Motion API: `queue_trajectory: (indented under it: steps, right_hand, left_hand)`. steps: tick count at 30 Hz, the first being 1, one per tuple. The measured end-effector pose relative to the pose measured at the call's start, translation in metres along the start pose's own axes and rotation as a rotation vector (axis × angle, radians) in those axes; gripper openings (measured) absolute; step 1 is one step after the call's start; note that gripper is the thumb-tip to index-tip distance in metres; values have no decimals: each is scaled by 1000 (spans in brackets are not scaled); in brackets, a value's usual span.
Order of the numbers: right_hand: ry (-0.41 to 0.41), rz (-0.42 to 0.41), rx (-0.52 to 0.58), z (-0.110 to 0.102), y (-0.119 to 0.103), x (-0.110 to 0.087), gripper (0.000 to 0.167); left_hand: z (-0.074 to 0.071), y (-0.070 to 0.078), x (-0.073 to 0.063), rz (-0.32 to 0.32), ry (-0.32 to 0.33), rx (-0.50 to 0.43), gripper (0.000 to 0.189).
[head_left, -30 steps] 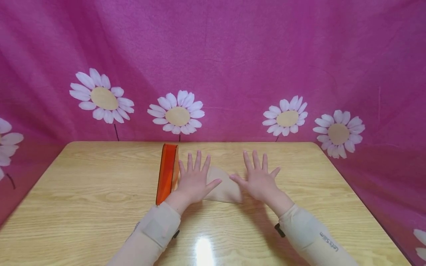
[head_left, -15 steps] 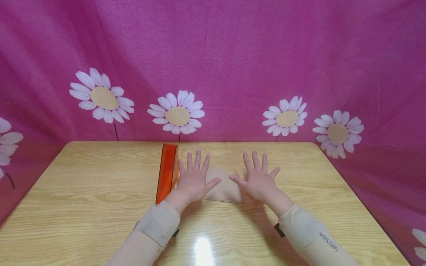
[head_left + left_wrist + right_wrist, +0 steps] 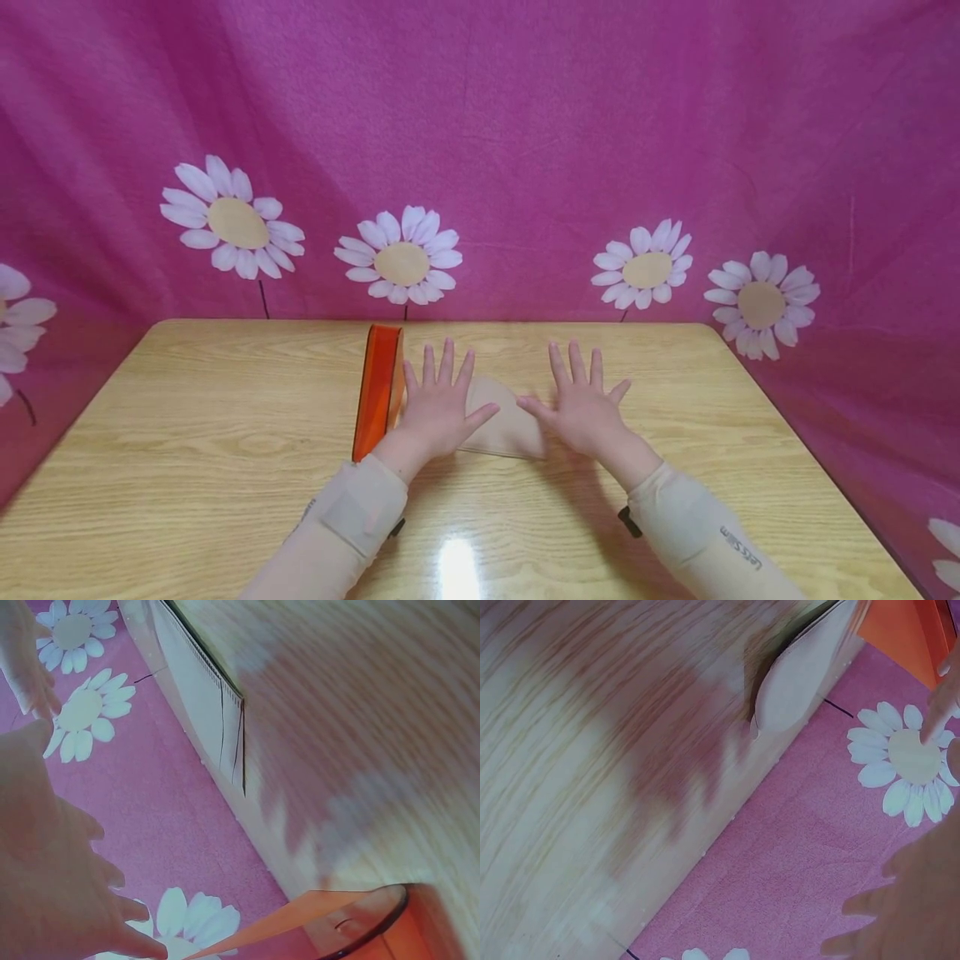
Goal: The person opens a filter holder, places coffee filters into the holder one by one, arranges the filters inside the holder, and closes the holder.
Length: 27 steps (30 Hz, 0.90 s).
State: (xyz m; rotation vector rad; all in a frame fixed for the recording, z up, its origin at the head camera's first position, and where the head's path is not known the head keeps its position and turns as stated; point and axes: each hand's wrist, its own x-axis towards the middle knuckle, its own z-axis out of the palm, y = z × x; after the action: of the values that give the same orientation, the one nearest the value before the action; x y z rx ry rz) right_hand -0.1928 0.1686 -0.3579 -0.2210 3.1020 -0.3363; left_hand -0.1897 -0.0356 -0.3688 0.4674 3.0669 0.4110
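In the head view, my left hand (image 3: 435,415) and right hand (image 3: 588,412) are held palms down over the table, fingers straight and spread, gripping nothing. Between them on the table lies a beige, fan-shaped flat piece (image 3: 504,423) that looks like folded paper coffee filters. Its left part is hidden behind my left hand. The left wrist view shows a crimped seam along the edge of this beige piece (image 3: 199,697). Just left of my left hand stands an orange see-through holder-like piece (image 3: 375,392) with dark edges; its exact kind is unclear.
The wood-grain table (image 3: 225,500) reaches back to a magenta cloth (image 3: 510,125) printed with white daisies. Both forearms wear beige sleeves, and a dark strap part (image 3: 630,521) shows at the right wrist. Shadows of the hands fall on the tabletop.
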Motion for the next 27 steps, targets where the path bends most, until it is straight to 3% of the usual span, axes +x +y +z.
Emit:
queue_trajectory:
  steps: [9, 17, 27]
  right_hand:
    - [5, -3, -4, -1, -1, -2, 92]
    - [0, -5, -14, -2, -1, -3, 91]
    - [21, -22, -2, 2, 0, -4, 90]
  left_hand:
    - [-5, 2, -1, 21, 32, 14, 79]
    - [-25, 5, -2, 48, 79, 53, 78]
    - [-58, -22, 3, -26, 98, 71, 80]
